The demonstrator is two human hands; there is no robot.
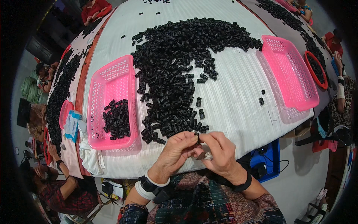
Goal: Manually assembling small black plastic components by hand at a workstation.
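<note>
In the head view, the left hand (174,150) and right hand (220,154) pinched a small black piece (198,139) between their fingertips, near the table's (238,86) close edge. A heap of similar pieces (169,93) lay beyond, between a left pink basket (112,145) and a right one (294,84).

Workshop: small black parts (167,86) heaped on the tabletop (238,86), pink baskets (112,145) near its left and right edges; co-workers (96,11), apparently seated, line adjoining tables (79,86).

On the white surface (235,80): two pink baskets (118,86) (292,72) and too many black pieces (164,84) to count; below, one blue tray (276,150).
</note>
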